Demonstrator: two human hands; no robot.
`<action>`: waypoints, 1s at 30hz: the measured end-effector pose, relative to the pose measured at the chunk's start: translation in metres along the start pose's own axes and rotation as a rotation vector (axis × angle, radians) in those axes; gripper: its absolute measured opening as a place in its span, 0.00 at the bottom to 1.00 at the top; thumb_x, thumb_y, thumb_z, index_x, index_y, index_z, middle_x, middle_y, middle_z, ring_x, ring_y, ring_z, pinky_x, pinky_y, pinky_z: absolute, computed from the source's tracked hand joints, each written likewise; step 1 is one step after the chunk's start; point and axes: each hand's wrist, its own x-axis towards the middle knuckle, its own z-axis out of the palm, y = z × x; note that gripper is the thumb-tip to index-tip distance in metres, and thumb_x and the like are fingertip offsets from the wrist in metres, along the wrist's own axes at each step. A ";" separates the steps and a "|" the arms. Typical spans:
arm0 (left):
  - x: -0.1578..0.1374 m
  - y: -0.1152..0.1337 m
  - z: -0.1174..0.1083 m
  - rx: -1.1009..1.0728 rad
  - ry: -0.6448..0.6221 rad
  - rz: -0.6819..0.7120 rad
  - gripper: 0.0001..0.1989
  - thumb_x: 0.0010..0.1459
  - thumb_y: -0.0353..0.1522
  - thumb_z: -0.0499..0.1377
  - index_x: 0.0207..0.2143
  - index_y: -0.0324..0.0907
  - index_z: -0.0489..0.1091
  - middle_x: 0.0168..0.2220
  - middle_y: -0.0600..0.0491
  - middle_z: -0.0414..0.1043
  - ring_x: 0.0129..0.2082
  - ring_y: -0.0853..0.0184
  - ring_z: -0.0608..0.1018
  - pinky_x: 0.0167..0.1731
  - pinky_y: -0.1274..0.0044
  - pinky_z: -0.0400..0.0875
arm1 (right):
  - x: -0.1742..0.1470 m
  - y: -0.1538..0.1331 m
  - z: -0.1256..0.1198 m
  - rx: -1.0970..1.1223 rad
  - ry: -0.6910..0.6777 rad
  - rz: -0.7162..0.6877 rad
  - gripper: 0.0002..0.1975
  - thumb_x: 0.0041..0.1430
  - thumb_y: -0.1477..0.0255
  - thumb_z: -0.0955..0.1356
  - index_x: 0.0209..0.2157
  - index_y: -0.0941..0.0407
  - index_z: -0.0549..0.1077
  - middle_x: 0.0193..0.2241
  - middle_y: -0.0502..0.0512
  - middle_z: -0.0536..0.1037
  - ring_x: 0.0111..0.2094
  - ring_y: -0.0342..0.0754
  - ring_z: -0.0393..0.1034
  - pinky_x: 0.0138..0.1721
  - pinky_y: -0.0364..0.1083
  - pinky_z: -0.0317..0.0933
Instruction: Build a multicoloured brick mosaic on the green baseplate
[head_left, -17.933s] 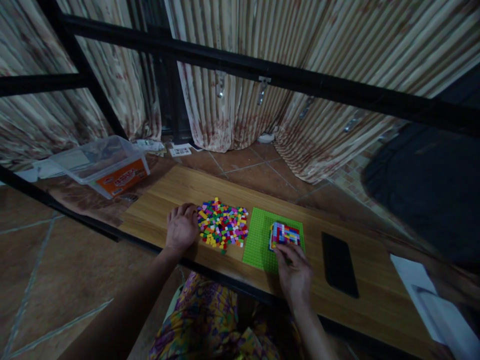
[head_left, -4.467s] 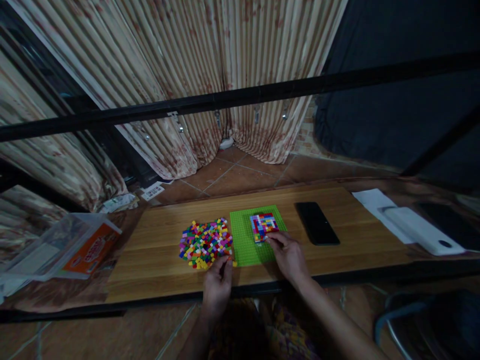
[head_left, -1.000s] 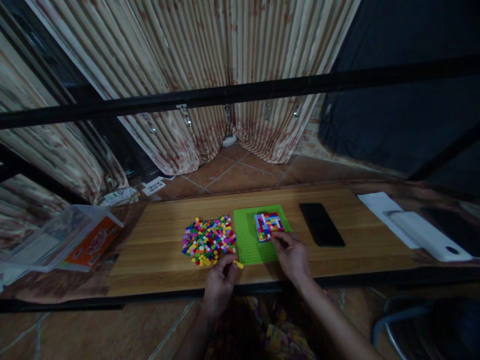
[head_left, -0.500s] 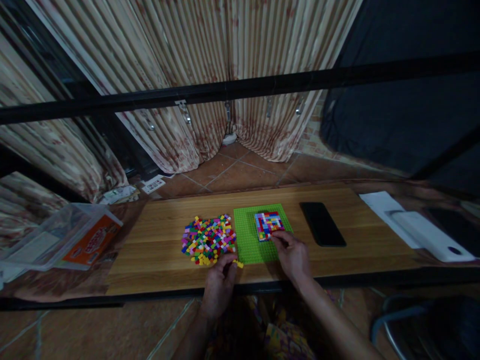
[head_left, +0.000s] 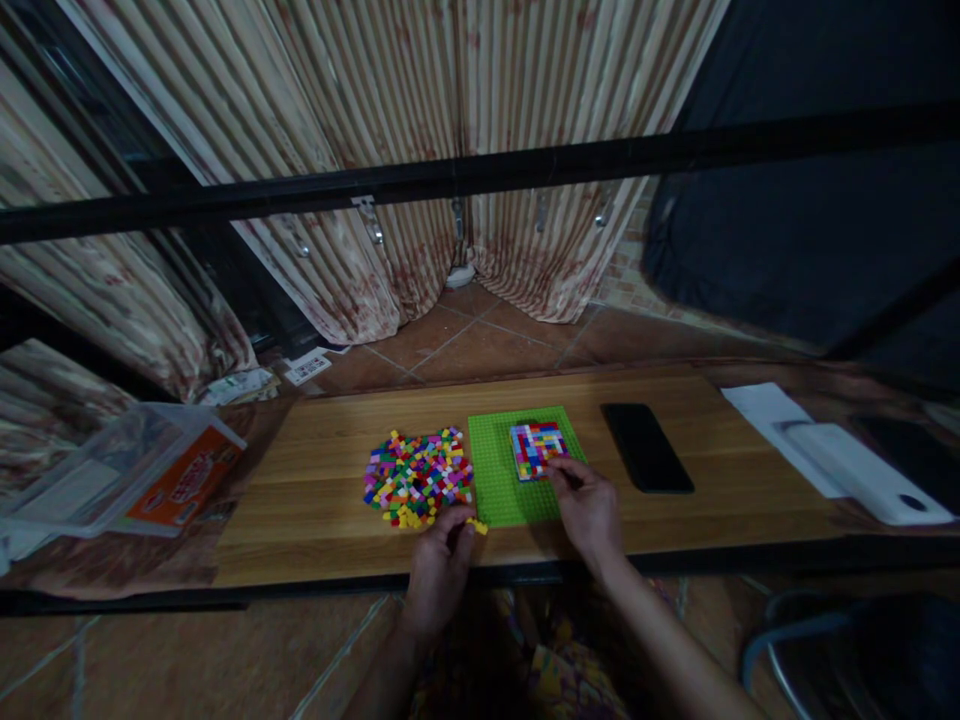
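A small block built of multicoloured toy bricks (head_left: 535,445) stands on a green studded baseplate (head_left: 495,490). At its near right corner are the pinched fingertips of my right hand (head_left: 591,508); whatever they hold is too small to make out. My left hand (head_left: 439,558) rests at the table's front edge, its thumb and forefinger curled together. Just beyond those fingers lie a few yellow bricks (head_left: 478,526), beside the baseplate's near left corner. A loose pile of mixed-colour bricks (head_left: 416,475) spreads out left of the baseplate, directly beyond my left hand.
Right of the baseplate a black phone-like slab (head_left: 646,448) lies on the wooden table (head_left: 300,500). Further right are white paper (head_left: 772,410) and a white device (head_left: 862,470). A clear plastic box (head_left: 127,480) with an orange label sits at the left. A dark bar (head_left: 480,175) crosses beyond the table.
My right fingertips have shifted very slightly right and stay at the near right corner of the brick block. My left hand has hardly moved.
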 end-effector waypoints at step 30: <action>0.000 -0.001 0.000 -0.023 0.024 -0.022 0.13 0.57 0.38 0.57 0.41 0.43 0.74 0.38 0.51 0.78 0.39 0.64 0.77 0.41 0.75 0.70 | 0.011 0.006 0.010 0.333 0.085 0.196 0.17 0.44 0.59 0.72 0.31 0.58 0.76 0.29 0.58 0.81 0.31 0.51 0.75 0.34 0.49 0.67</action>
